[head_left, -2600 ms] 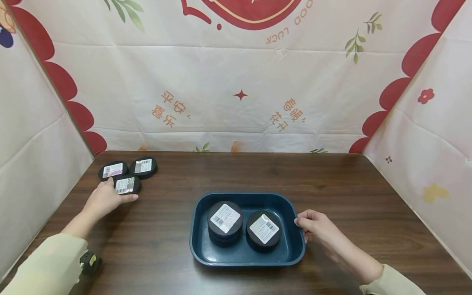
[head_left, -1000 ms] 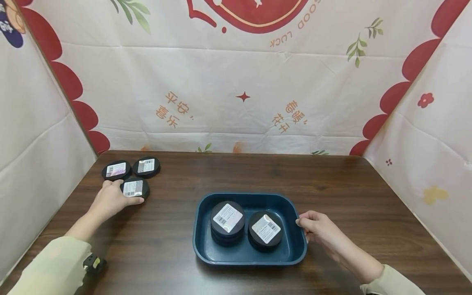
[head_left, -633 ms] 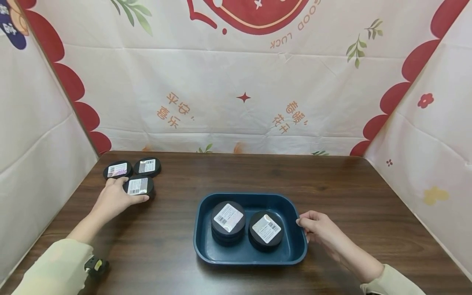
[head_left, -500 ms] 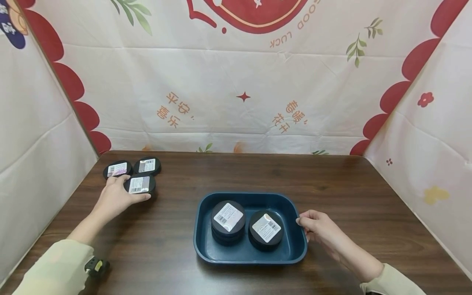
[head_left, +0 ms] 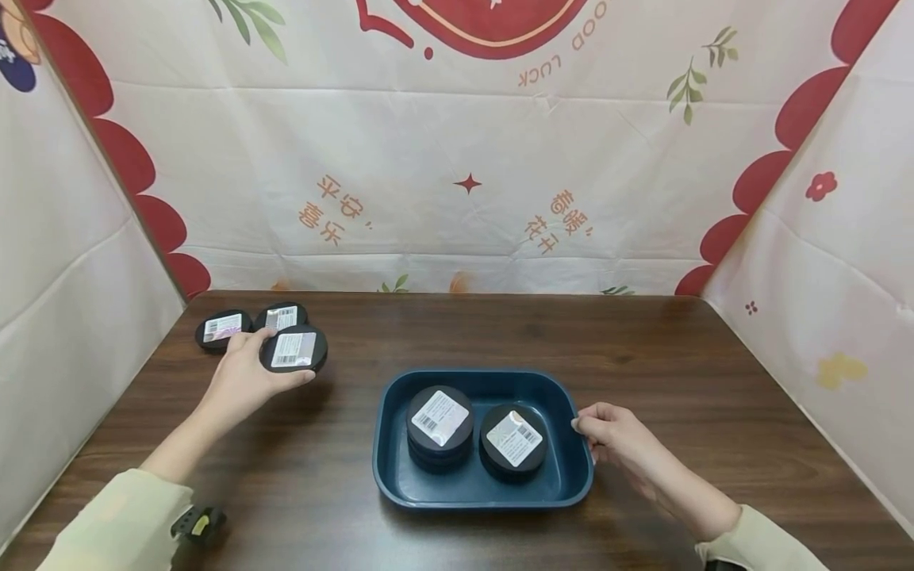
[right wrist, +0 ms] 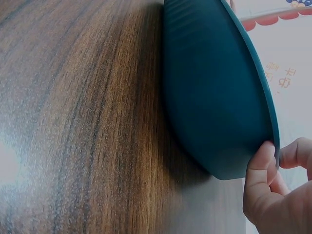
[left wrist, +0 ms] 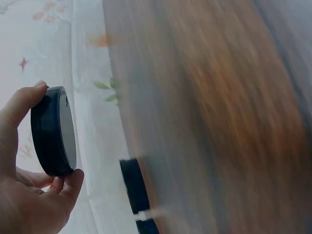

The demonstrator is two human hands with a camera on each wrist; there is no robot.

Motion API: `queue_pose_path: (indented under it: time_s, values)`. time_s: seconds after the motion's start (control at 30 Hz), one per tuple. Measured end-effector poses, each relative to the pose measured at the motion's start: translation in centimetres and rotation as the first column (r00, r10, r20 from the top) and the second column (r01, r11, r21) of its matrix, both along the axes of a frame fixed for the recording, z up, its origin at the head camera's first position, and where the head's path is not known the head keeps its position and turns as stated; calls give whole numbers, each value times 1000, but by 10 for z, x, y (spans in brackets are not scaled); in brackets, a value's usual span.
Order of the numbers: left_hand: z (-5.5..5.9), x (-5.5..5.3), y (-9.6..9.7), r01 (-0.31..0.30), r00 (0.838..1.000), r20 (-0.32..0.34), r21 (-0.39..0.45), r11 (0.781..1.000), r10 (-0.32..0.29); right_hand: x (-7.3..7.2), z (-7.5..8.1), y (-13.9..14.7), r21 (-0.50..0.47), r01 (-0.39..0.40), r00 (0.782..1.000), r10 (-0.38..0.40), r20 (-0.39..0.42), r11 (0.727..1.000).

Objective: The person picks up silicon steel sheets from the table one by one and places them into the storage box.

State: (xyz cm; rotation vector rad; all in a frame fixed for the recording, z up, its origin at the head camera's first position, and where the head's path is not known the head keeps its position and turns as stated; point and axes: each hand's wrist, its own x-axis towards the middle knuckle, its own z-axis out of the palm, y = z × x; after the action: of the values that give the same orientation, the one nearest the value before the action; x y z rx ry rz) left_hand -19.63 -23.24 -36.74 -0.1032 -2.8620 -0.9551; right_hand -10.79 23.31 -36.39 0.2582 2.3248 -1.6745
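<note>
While one black disc (head_left: 294,349) with a white label hangs just above the table, the left hand (head_left: 246,371) has it pinched between its thumb and fingers, spread only as wide as the disc itself. Two more such discs, a left disc (head_left: 223,330) and a right disc (head_left: 282,316), lie side by side on the wood behind it, labels up, making three outside the tray. Over in the one blue tray (head_left: 464,490) I count two piles: the left pile (head_left: 439,420) is clearly stacked, and the right pile (head_left: 512,440) stands just beside it, though I can't tell how many discs either has. Each shows one label on top. The right hand (head_left: 614,434) pinches the tray's right rim, thumb and fingers closed around its edge.

All this sits on one brown, wood-grained table (head_left: 643,357), shiny near the front. Behind it hangs a white cloth (head_left: 428,143) printed with one red star (head_left: 467,183), two clusters of orange characters and green sprigs; red scallops run down both sides, where pale side panels (head_left: 800,262) close in.
</note>
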Motion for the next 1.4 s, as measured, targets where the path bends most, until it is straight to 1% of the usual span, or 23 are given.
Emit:
queue_pose_path:
  time_s: [0.27, 0.43, 0.53, 0.73, 0.87, 0.97, 1.13, 1.4]
  values:
    - [14, 8, 19, 17, 1000, 2, 32, 999, -17, 1, 0, 0, 7, 5, 1000, -5, 12, 1000]
    - [20, 12, 32, 32, 999, -7, 51, 998, -32, 1, 0, 0, 6, 6, 1000, -6, 18, 1000]
    - [23, 14, 40, 52, 999, -18, 63, 997, -51, 1, 0, 0, 6, 8, 1000, -8, 19, 1000]
    - [25, 17, 57, 86, 996, -23, 106, 991, -84, 1, 1, 0, 2, 13, 1000, -13, 19, 1000]
    - [26, 20, 67, 107, 994, -26, 121, 987, -105, 2, 1, 0, -2, -3, 1000, 3, 17, 1000]
    - [28, 22, 74, 127, 992, -37, 119, 985, -124, 3, 1, 0, 1, -10, 1000, 10, 13, 1000]
    - [31, 27, 85, 158, 987, -47, 107, 982, -154, 2, 1, 0, 4, 1, 1000, -1, 14, 1000]
    - [34, 35, 104, 178, 984, -21, 118, 977, -177, 2, 1, 1, 8, -7, 1000, 7, 8, 1000]
